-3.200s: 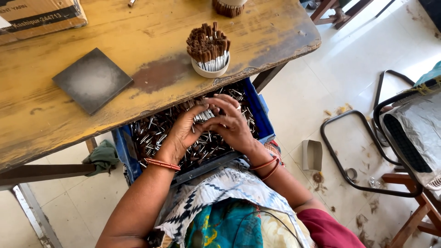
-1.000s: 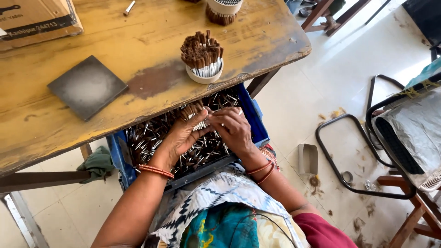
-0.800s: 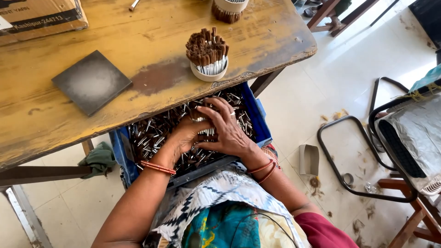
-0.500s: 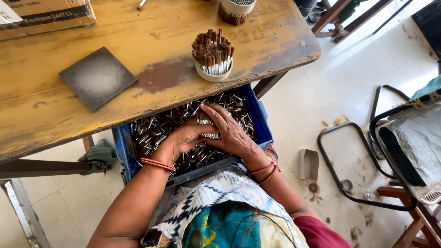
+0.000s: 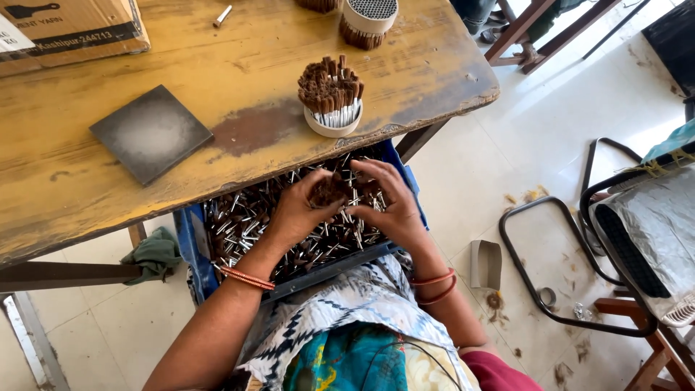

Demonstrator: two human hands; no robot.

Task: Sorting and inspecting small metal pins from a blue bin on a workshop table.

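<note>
A blue crate [image 5: 190,250] rests on my lap under the table edge, full of small brown-tipped metal pins [image 5: 239,217]. My left hand [image 5: 300,210] and my right hand [image 5: 387,206] meet over the crate and together grip a small bundle of these pins [image 5: 329,190], brown ends up. On the worn yellow wooden table [image 5: 217,87] just above my hands stands a white cup [image 5: 331,123] packed with upright brown-tipped pins.
A dark square plate [image 5: 150,132] lies on the table's left, a cardboard box [image 5: 69,29] at the back left, a round honeycomb holder [image 5: 369,16] at the back. A green rag [image 5: 150,255] hangs below. Black metal chair frames [image 5: 572,239] stand on the tiled floor to the right.
Both hands have risen from digging in the crate and now hold a gathered bundle of pins upright between them.
</note>
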